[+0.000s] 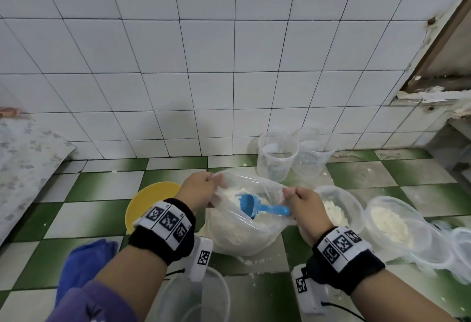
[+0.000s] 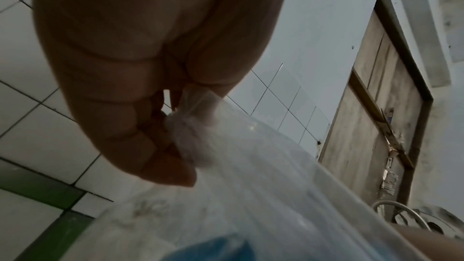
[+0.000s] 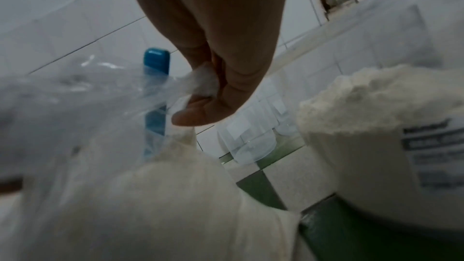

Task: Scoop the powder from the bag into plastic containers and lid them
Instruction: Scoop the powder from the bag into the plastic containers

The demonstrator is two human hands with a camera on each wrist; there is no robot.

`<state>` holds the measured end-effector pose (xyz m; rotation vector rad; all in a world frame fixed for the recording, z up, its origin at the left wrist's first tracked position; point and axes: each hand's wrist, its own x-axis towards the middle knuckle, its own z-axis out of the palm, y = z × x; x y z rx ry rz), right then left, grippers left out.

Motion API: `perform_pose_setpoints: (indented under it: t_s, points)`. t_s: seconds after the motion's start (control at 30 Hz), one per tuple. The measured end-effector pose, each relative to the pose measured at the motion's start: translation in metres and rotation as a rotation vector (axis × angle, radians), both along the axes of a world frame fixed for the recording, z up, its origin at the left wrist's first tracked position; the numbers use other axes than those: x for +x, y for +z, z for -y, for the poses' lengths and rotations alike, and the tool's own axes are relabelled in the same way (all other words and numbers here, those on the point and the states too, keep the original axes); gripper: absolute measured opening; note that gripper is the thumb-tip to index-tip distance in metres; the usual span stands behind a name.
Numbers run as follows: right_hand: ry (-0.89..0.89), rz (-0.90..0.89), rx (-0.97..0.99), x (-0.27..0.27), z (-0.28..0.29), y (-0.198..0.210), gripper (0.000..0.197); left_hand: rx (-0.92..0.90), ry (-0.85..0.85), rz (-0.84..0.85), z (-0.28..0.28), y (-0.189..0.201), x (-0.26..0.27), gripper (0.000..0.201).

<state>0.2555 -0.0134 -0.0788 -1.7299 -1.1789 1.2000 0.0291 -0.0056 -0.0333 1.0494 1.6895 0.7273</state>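
Observation:
A clear plastic bag of white powder sits on the green and white floor tiles. My left hand pinches its left rim and my right hand pinches its right rim, holding the mouth wide. In the left wrist view the bunched film of the bag is caught between my fingertips; in the right wrist view the bag is pinched the same way. A blue scoop lies inside on the powder, its handle sticking up near my right hand. Two containers with powder stand at the right.
Two empty clear containers stand behind the bag by the tiled wall. A yellow bowl lies left of the bag, a blue cloth lower left. Another clear container is near my wrists; lids are stacked far right.

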Motion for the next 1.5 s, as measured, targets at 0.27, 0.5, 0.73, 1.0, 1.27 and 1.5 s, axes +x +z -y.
perform_pose_setpoints:
  t_s: [0.27,0.5,0.73,1.0,1.27,1.5]
  points:
    - [-0.176,-0.711,-0.419,-0.005,-0.031,0.023,0.036,-0.223,-0.067,0.358,-0.015,-0.001,-0.020,0.031]
    - [-0.220,-0.811,-0.490,-0.007,-0.038,0.021,0.027,-0.271,-0.014,0.483,-0.026,-0.008,-0.026,0.040]
    - [-0.194,-0.686,-0.548,-0.008,-0.040,0.021,0.024,-0.398,0.075,0.586,-0.029,-0.015,-0.030,0.024]
    - [-0.035,-0.423,-0.291,-0.004,-0.032,0.031,0.021,-0.350,0.036,0.348,-0.024,-0.009,-0.028,0.050]
    - [-0.036,0.151,-0.063,-0.001,0.020,0.035,0.017,-0.265,-0.106,-0.111,-0.006,-0.005,-0.026,0.051]
    - [-0.200,-0.295,-0.294,0.001,0.028,0.024,0.021,-0.240,-0.037,0.113,0.011,0.006,-0.032,0.028]
